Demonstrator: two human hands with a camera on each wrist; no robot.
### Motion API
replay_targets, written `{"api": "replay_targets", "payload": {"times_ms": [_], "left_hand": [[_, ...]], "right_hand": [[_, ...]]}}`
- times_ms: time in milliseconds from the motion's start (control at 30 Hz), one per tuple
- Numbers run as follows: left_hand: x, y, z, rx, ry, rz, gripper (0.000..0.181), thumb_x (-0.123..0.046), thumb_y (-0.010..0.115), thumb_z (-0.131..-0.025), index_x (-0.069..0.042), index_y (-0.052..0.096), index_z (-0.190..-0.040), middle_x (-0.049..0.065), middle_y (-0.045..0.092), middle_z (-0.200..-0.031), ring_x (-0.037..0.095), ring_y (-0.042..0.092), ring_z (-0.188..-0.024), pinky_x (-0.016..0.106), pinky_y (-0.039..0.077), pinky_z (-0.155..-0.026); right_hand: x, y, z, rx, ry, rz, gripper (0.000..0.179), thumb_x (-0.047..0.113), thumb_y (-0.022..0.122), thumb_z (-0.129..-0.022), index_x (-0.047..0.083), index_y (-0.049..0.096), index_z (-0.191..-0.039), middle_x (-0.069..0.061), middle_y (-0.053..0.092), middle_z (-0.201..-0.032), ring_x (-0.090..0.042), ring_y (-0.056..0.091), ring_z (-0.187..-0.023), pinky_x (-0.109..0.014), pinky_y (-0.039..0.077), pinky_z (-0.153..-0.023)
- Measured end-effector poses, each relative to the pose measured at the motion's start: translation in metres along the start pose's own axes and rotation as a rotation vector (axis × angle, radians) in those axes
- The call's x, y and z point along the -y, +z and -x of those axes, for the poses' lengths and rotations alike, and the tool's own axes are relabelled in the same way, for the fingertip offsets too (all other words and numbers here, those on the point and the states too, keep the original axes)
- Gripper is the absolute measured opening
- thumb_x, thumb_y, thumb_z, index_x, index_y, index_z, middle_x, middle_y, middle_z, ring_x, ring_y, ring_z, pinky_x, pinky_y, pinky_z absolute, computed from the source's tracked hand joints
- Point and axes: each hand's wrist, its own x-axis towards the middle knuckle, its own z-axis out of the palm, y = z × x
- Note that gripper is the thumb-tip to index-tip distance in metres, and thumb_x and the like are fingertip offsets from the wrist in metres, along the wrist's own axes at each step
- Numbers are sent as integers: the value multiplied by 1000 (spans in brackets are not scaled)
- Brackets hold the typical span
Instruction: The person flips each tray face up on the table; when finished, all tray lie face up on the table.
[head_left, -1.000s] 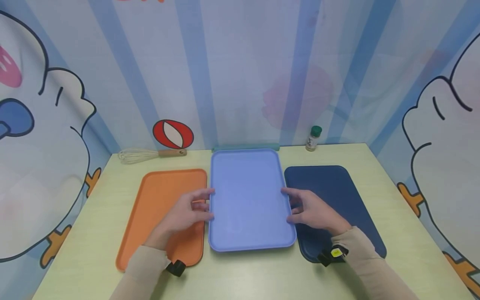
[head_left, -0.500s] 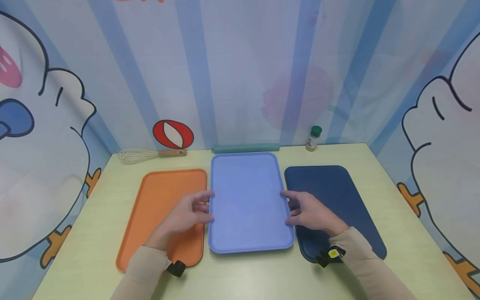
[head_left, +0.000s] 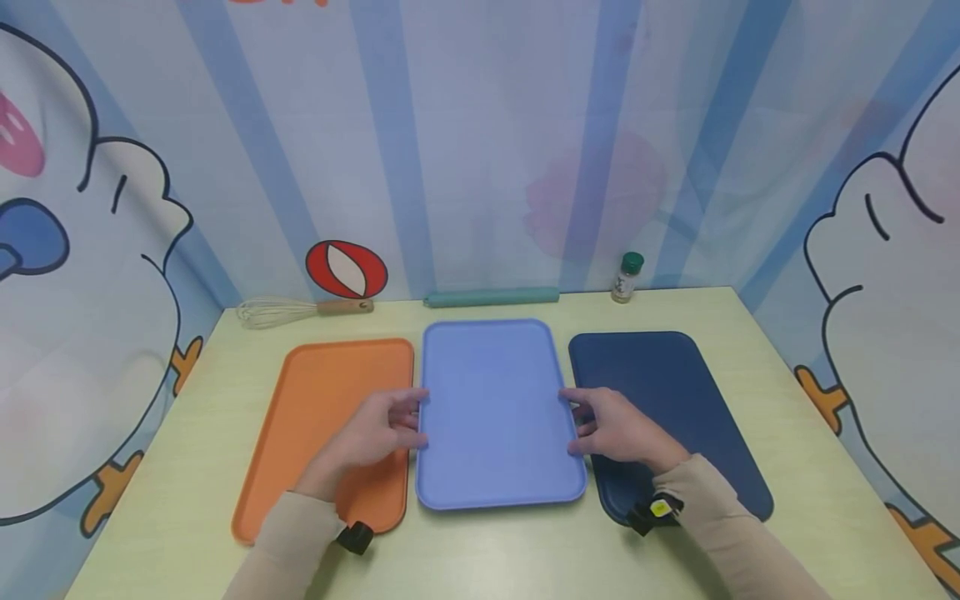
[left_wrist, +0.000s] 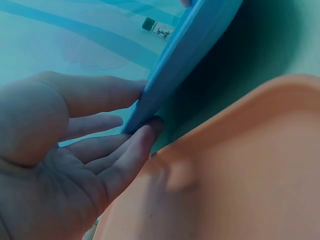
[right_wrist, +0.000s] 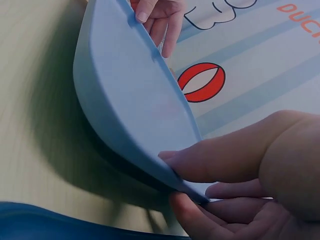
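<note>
Presently we observe the periwinkle-blue tray gripped between two hands, its long sides running away from the person. The left hand pinches the left long edge; in the left wrist view we see the thumb on one side of the rim and fingertips on the other. The right hand pinches the opposite edge in like fashion, roughly level with its partner. Relative to the hands, the tray lies directly between them, touching the digits of each. We note a shadow and a gap under it in the wrist views, so it is clear of the table; we cannot tell whether it sits level.

Beneath the left hand lies an orange tray; beneath the right, a navy tray. Along the back edge we record a wooden-handled whisk at left, a teal rod behind the held tray, and an upright green-capped seasoning jar at right. Behind stands a striped cartoon backdrop.
</note>
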Motion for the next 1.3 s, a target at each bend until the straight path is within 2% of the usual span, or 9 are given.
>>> {"api": "replay_targets", "payload": {"times_ms": [333, 700, 1033, 1300], "left_hand": [[-1, 2, -1, 17, -17, -37, 64, -7, 83, -90, -4, 58, -149, 11, 66, -140, 23, 68, -110, 39, 59, -96], [-7, 0, -2, 55, 3, -76, 55, -17, 76, -98, -7, 59, -149, 15, 60, -149, 35, 60, -135, 49, 53, -107], [-11, -2, -1, 93, 4, -101, 55, -22, 76, -98, -10, 59, -149, 14, 61, -147, 35, 62, -130, 47, 57, -100], [-16, -3, 1, 121, 9, -135, 58, -26, 76, -98, -10, 57, -151, 12, 60, -148, 34, 61, -130, 46, 58, -99]], "right_hand": [[-1, 4, -1, 6, 8, 31, 81, -3, 84, -82, -11, 45, -152, -34, 58, -141, -30, 73, -105, -38, 63, -83], [-3, 3, -1, -8, -15, 65, 80, -6, 83, -82, -4, 48, -154, -29, 54, -149, -33, 70, -113, -39, 63, -86], [-1, 3, -1, 8, -19, 60, 78, -8, 83, -81, -4, 50, -152, -31, 55, -147, -39, 70, -117, -40, 63, -86], [2, 3, 1, 15, -14, 75, 76, -8, 83, -82, -3, 52, -151, -30, 58, -143, -37, 70, -116, -40, 63, -87]]}}
